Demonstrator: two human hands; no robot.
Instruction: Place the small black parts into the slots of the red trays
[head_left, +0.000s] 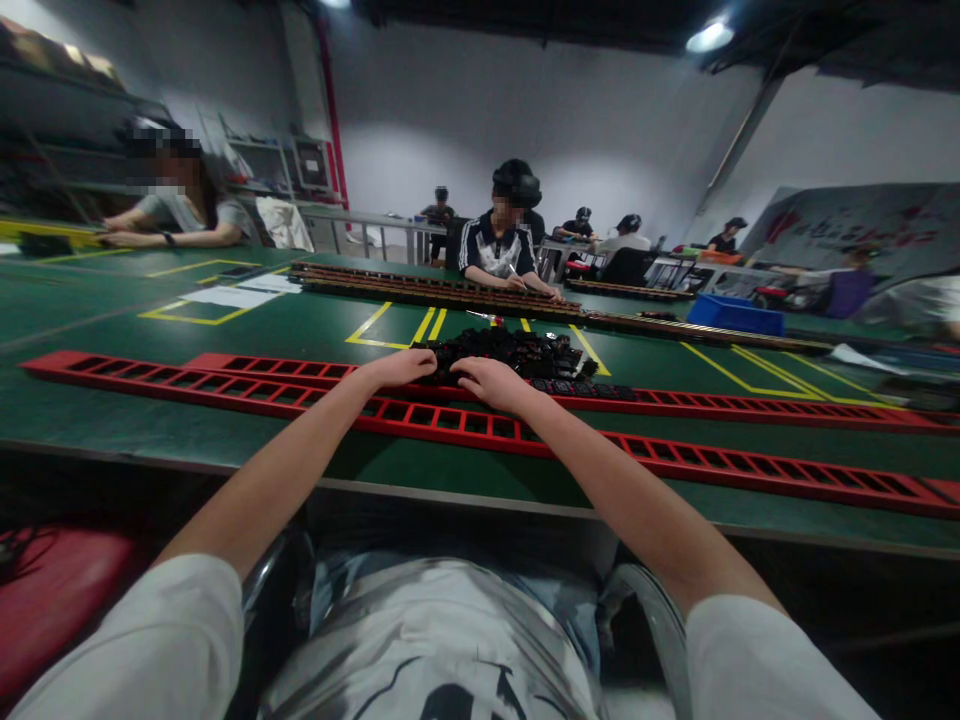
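Two hands, left [411, 368] and right [491, 383], meet the pile [517, 350] of black parts. Fingers of both loosely curled, partly open; can't tell if they grip any part. Pile sits just beyond the fingers, bulk toward the right hand, so that one's nearer. Far strip [675, 403] runs left-right by the fingers; near strip [465, 440] lies bodyward of them, also left-right, on the counter [420, 468].

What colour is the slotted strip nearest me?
The slotted strip is red, seen in the head view.
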